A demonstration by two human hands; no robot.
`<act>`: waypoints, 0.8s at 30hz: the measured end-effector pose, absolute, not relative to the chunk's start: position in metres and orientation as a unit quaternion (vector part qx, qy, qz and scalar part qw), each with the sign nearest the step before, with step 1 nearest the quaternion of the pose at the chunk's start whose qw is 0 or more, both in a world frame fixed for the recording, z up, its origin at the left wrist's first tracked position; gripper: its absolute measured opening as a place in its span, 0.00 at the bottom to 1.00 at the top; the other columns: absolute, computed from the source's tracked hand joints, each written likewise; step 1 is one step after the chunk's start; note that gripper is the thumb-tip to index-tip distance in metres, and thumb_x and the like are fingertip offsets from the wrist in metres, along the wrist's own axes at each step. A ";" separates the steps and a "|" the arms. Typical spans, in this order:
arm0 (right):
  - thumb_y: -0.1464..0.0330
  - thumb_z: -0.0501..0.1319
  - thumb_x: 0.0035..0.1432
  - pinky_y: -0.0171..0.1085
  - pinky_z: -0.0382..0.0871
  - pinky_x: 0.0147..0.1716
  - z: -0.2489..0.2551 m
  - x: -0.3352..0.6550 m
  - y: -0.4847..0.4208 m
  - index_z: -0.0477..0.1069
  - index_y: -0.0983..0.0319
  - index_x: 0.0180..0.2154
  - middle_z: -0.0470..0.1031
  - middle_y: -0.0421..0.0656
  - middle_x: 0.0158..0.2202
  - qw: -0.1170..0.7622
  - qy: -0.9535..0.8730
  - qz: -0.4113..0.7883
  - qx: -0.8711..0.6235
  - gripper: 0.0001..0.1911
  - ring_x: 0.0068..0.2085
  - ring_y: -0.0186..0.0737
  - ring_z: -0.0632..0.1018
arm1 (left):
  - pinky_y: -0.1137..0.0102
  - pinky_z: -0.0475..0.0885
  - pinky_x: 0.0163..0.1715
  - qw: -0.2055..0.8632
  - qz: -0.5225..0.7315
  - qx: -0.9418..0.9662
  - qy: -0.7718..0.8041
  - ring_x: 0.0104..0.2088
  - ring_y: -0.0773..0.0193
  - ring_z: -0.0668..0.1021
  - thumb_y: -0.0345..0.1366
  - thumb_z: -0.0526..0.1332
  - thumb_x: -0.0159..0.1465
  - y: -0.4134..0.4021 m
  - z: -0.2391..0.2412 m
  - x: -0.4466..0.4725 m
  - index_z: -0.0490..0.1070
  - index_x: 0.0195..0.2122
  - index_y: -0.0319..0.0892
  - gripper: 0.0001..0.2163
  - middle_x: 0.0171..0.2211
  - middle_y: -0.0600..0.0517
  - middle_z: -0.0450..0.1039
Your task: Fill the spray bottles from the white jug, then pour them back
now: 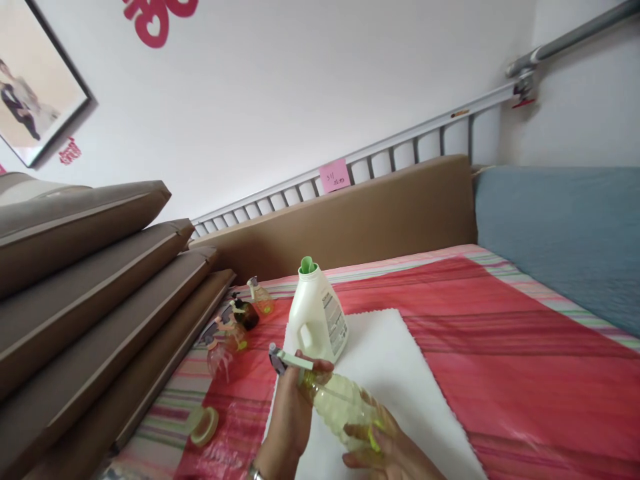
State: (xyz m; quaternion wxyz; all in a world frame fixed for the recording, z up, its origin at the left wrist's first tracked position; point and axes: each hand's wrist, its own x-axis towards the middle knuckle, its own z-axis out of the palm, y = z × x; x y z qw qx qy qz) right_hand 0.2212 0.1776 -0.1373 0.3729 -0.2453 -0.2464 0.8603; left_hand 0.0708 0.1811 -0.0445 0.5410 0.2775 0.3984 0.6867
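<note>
My left hand (293,417) is wrapped round the neck of a clear pump bottle (336,403) filled with pale yellow liquid, just below its pump head (281,358). My right hand (387,453) cups the bottle's base from below, fingers curled. The bottle lies tilted over a white cloth (400,373). A cream detergent jug (317,317) with an open green spout stands upright on the cloth just beyond the pump bottle.
Several small pump bottles (240,320) stand to the left on the red striped sheet (500,347). A pale cap (205,425) lies near the left edge. Stacked brown cushions (90,287) rise on the left; a brown headboard (375,213) is behind.
</note>
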 end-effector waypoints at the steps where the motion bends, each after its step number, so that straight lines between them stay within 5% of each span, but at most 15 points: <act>1: 0.55 0.70 0.41 0.36 0.70 0.26 -0.134 0.222 0.176 0.42 0.53 0.59 0.72 0.45 0.41 0.378 -0.257 0.856 -0.243 0.50 0.35 0.47 0.79 | 0.61 0.66 0.44 0.542 0.687 0.275 0.398 0.36 0.56 0.78 0.42 0.61 0.56 0.181 -0.043 0.069 0.72 0.26 0.39 0.10 0.28 0.47 0.77; 8: 0.57 0.70 0.38 0.37 0.68 0.27 -0.120 0.228 0.175 0.41 0.59 0.59 0.70 0.47 0.39 0.383 -0.311 0.826 -0.271 0.53 0.35 0.47 0.78 | 0.62 0.68 0.41 0.524 0.705 0.268 0.396 0.35 0.55 0.78 0.38 0.65 0.52 0.176 -0.038 0.064 0.73 0.30 0.40 0.08 0.29 0.48 0.77; 18: 0.59 0.74 0.30 0.36 0.67 0.21 -0.145 0.213 0.180 0.60 0.56 0.49 0.68 0.48 0.46 0.477 -0.335 0.761 -0.285 0.43 0.30 0.42 0.76 | 0.62 0.68 0.40 0.521 0.697 0.274 0.409 0.34 0.56 0.78 0.39 0.64 0.52 0.174 -0.037 0.062 0.73 0.30 0.39 0.09 0.29 0.47 0.77; 21: 0.58 0.76 0.28 0.34 0.66 0.19 -0.142 0.214 0.177 0.61 0.56 0.49 0.73 0.46 0.41 0.483 -0.329 0.766 -0.270 0.45 0.27 0.41 0.76 | 0.62 0.67 0.42 0.527 0.676 0.291 0.424 0.35 0.56 0.78 0.39 0.62 0.55 0.173 -0.037 0.064 0.73 0.29 0.38 0.09 0.29 0.46 0.77; 24: 0.45 0.65 0.41 0.27 0.61 0.13 -0.133 0.220 0.173 0.66 0.64 0.45 0.77 0.46 0.28 0.370 -0.259 0.848 -0.276 0.36 0.16 0.32 0.72 | 0.59 0.65 0.46 0.536 0.657 0.330 0.415 0.38 0.54 0.77 0.37 0.59 0.57 0.171 -0.038 0.067 0.73 0.27 0.38 0.08 0.30 0.46 0.77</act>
